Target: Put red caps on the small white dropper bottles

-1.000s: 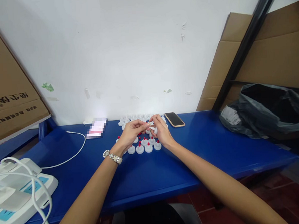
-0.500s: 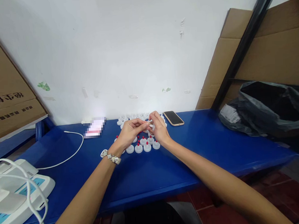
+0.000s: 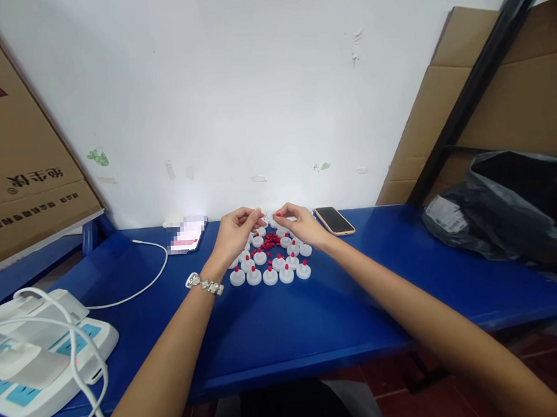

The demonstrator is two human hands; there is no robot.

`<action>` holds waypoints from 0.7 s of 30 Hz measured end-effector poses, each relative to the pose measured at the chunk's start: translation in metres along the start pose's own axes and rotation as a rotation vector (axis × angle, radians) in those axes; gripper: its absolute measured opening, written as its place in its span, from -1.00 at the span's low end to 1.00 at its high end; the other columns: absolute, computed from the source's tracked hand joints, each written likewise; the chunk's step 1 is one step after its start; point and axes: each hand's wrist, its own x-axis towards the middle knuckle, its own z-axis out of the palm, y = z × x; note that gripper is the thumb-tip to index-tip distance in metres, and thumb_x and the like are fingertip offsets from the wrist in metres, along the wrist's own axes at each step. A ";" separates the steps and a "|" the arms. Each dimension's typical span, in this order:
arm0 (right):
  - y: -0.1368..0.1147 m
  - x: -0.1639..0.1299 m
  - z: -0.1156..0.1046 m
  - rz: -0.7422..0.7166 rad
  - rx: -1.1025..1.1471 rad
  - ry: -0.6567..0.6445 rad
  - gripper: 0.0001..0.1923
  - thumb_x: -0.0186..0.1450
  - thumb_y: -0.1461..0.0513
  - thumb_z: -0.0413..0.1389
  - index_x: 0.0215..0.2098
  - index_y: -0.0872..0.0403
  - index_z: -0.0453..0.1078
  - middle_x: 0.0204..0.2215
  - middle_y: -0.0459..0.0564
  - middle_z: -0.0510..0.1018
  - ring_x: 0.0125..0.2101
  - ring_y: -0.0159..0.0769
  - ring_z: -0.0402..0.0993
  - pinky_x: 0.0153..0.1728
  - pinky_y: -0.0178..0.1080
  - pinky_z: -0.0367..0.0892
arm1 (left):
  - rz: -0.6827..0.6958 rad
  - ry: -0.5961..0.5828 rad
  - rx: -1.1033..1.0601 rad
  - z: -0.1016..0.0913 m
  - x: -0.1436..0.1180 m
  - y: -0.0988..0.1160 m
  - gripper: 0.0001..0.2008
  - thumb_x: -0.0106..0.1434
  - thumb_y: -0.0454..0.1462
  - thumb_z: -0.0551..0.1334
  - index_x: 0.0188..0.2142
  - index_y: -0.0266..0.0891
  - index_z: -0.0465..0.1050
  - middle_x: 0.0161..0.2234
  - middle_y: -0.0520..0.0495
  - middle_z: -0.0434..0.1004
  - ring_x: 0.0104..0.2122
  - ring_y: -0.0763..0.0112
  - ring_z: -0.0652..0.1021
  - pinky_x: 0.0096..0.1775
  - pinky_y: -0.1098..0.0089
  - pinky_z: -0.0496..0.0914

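Observation:
My left hand (image 3: 238,230) is closed, thumb and fingers pinched together above the far left of a group of white round caps. What it pinches, if anything, is hidden among the white caps behind. My right hand (image 3: 302,224) pinches a small red tip (image 3: 279,215) between thumb and forefinger, a short way right of my left hand. Below the hands, white caps with red tips (image 3: 269,275) stand upright in rows on the blue table (image 3: 266,333). A pile of loose red tips (image 3: 271,241) lies between the caps.
A phone (image 3: 334,220) lies to the right, and another phone (image 3: 186,235) with a lit screen lies left. A power strip (image 3: 99,342) with white cables sits at the near left. Cardboard (image 3: 32,134) stands left; a black plastic bag (image 3: 493,209) is at right.
My hands have moved apart from working together on a white piece. My right hand now holds a red tip. The view has shifted slightly left, and the loose red pile is uncovered.

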 end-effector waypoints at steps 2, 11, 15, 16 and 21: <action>0.007 0.016 -0.003 -0.015 -0.266 0.063 -0.85 0.19 0.15 0.19 -0.33 0.07 0.47 -0.32 -0.01 0.52 -0.24 -0.26 0.42 -0.18 -0.21 0.30 | 0.023 -0.007 0.166 -0.002 -0.002 0.001 -0.63 0.28 0.02 0.21 -0.31 -0.26 0.53 -0.38 -0.11 0.63 -0.39 0.34 0.54 -0.30 0.36 0.38; 0.029 0.056 0.013 0.084 -0.578 -0.138 -0.85 0.15 0.30 0.16 -0.33 0.12 0.57 -0.40 0.00 0.64 -0.37 -0.30 0.51 -0.32 -0.32 0.30 | 0.073 -0.086 0.520 -0.005 -0.006 -0.004 -0.72 0.29 -0.08 0.18 -0.38 -0.23 0.52 -0.43 -0.07 0.61 -0.43 0.31 0.52 -0.36 0.35 0.32; 0.032 0.057 0.013 0.121 -0.738 -0.205 -0.84 0.15 0.27 0.15 -0.35 0.06 0.59 -0.36 0.02 0.66 -0.29 -0.21 0.53 -0.22 -0.25 0.30 | 0.072 -0.104 0.519 -0.004 -0.005 -0.006 -0.73 0.30 -0.10 0.18 -0.37 -0.23 0.52 -0.41 -0.08 0.61 -0.42 0.30 0.54 -0.34 0.34 0.33; 0.032 0.057 0.011 0.131 -0.757 -0.213 -0.84 0.15 0.27 0.15 -0.36 0.06 0.59 -0.36 0.02 0.66 -0.28 -0.19 0.53 -0.18 -0.22 0.29 | 0.074 -0.105 0.519 -0.004 -0.005 -0.006 -0.73 0.30 -0.10 0.18 -0.36 -0.23 0.52 -0.41 -0.09 0.61 -0.41 0.30 0.54 -0.34 0.34 0.33; 0.034 0.059 0.006 0.173 -0.805 -0.220 -0.86 0.12 0.26 0.16 -0.41 0.05 0.59 -0.35 0.03 0.66 -0.22 -0.13 0.53 -0.04 -0.12 0.23 | 0.082 -0.111 0.528 -0.003 -0.006 -0.006 -0.72 0.31 -0.09 0.17 -0.36 -0.22 0.53 -0.43 -0.08 0.60 -0.43 0.30 0.53 -0.33 0.33 0.33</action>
